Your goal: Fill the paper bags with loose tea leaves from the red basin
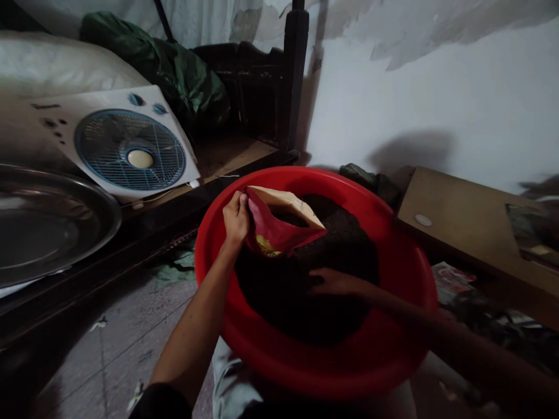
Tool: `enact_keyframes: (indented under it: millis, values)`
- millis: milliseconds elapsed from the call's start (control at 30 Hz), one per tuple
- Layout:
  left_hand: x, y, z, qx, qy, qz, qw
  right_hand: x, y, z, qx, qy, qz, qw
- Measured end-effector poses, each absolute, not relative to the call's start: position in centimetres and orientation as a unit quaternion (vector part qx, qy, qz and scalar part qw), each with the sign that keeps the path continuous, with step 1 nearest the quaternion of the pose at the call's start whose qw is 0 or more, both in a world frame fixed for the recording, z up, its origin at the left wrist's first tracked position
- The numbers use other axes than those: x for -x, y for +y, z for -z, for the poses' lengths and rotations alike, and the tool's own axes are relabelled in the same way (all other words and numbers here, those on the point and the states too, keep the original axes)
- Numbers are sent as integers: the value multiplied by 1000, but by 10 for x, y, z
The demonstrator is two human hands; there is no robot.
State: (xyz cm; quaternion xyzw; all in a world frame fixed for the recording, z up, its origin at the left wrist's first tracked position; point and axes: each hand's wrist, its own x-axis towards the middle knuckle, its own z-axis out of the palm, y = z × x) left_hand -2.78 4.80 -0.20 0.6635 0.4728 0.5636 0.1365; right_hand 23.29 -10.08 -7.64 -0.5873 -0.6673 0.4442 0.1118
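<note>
A big red plastic basin (393, 256) rests in front of me, holding a heap of dark loose material (340, 250). An opened red and tan bag (282, 224) lies on the heap with its mouth gaping. My left hand (236, 218) pinches the bag's left edge, fingers closed on it. My right hand (334, 283) lies low on the dark heap just below the bag, fingers stretched toward the left and partly sunk in the material.
A white box fan (126, 148) leans at the left on a dark wooden frame (244, 169), beside a large metal tray (48, 224). A wooden board (471, 218) lies at the right by the white wall. Scraps litter the tiled floor (109, 343).
</note>
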Motion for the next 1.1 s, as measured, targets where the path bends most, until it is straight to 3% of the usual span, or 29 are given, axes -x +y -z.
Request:
enact_keyframes:
  millis: [167, 267, 333, 500, 600, 700, 867, 1033, 1100]
  values:
    - [26, 46, 0, -670, 458, -566, 144, -225, -69, 0, 668, -497, -392, 392]
    - [26, 45, 0, -674, 453, -566, 143, -209, -51, -46, 567, -428, -377, 594]
    - [26, 45, 0, -681, 453, -558, 142, -194, -42, -68, 487, -423, -384, 661]
    - [27, 45, 2, -687, 463, -544, 134, -174, -27, -89, 417, -575, -339, 617]
    - [27, 44, 2, -690, 461, -542, 129, -184, -22, -80, 467, -676, -243, 515]
    - [27, 44, 2, -696, 456, -540, 125, -198, -26, -64, 527, -705, -220, 420]
    - [26, 46, 3, -703, 464, -528, 109, -195, -46, -57, 549, -646, -121, 517]
    - [26, 46, 4, -699, 447, -545, 117, -183, -53, -73, 467, -750, -124, 451]
    - [26, 45, 4, -692, 453, -550, 118, -192, -49, -70, 473, -734, -68, 483]
